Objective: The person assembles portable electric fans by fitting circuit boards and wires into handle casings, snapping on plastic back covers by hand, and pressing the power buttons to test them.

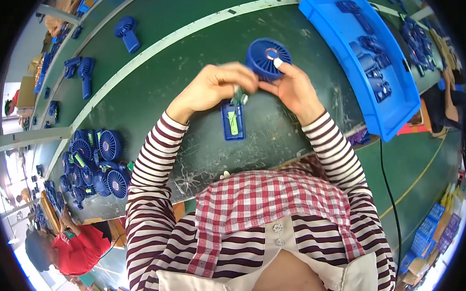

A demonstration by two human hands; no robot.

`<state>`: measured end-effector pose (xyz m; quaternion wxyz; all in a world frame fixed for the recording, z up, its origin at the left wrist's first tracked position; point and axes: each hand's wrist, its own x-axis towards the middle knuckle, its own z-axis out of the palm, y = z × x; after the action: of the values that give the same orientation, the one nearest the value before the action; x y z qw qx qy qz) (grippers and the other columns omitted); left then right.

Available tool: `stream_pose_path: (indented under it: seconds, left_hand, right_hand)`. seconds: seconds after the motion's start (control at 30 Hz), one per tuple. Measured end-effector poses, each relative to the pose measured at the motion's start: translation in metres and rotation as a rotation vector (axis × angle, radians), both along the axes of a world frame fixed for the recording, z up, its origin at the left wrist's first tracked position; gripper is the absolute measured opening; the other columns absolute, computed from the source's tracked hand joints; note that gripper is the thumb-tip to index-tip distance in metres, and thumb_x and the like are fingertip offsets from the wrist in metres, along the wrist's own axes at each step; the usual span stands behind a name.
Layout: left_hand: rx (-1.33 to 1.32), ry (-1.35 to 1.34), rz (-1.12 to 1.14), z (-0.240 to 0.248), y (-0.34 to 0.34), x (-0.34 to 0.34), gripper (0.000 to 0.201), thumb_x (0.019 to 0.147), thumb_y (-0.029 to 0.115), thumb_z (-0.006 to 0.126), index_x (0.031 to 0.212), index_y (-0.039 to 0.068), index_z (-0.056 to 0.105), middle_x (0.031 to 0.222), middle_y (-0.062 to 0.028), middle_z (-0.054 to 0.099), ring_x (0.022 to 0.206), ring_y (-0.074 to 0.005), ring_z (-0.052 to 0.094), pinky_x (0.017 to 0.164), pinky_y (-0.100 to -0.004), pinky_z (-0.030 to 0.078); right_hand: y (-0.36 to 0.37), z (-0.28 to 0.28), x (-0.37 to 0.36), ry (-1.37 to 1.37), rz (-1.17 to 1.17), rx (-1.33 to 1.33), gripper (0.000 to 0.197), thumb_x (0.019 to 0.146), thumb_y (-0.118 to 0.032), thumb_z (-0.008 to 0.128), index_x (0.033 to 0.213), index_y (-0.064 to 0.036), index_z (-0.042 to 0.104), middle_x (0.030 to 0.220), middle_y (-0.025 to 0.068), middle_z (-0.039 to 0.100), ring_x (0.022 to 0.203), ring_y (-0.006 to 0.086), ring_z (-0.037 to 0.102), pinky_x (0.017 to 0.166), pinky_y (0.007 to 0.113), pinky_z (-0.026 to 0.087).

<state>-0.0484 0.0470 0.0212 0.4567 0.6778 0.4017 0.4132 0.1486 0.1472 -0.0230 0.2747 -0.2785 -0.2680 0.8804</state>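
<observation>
Over the green bench, my right hand (297, 89) grips a dark blue round fan head (267, 58) with a copper-coloured ring at its hub. The thumb lies on the grille. Beside its lower left edge, my left hand (210, 89) has its fingers curled together and blurred by motion; whatever they pinch is hidden. Just below the left fingers sits a small green circuit board (238, 97), partly covered. Under it lies an opened blue handle shell (233, 135) with a light green piece inside.
A bright blue bin (396, 120) holding several blue fan parts stands at the right. Piled at the left are assembled fan heads (109, 144). A pale strip (188, 32) crosses the bench, with a handheld fan (127, 34) beyond it. Someone in red (83, 252) sits at lower left.
</observation>
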Motion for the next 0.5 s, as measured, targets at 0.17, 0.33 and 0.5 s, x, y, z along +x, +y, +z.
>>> stream_pose_path:
  seconds: [0.17,0.33,0.5]
  left_hand:
    - [0.035,0.434,0.947,-0.014,-0.036,0.023,0.039,0.073,0.02,0.068,0.106,0.001,0.061,0.097,-0.0123,0.061,0.074,-0.0203,0.06,0.066,-0.0308,0.049]
    - [-0.182,0.87,0.906,-0.022,-0.074,0.082,0.076,0.062,0.035,0.075,0.125,0.002,0.046,0.099,-0.0148,0.056,0.085,-0.0292,0.061,0.071,-0.038,0.05]
    - [-0.267,0.608,0.975,-0.025,-0.065,0.099,0.084,0.06,0.022,0.077,0.131,0.001,0.037,0.11,-0.019,0.05,0.086,-0.0325,0.059,0.075,-0.0397,0.049]
  right_hand:
    - [-0.009,0.011,0.017,-0.104,-0.244,0.193,0.043,0.08,-0.002,0.06,0.12,-0.0019,0.043,0.111,0.0113,0.055,0.098,0.0237,0.058,0.082,0.044,0.049]
    - [-0.016,0.015,0.021,-0.066,-0.238,0.441,0.043,0.08,-0.001,0.059,0.12,-0.002,0.043,0.113,0.0091,0.055,0.099,0.0234,0.057,0.086,0.042,0.048]
    - [-0.012,0.01,0.019,0.121,-0.107,0.193,0.043,0.083,-0.008,0.056,0.123,-0.0005,0.042,0.117,0.0145,0.053,0.105,0.0276,0.054,0.093,0.046,0.042]
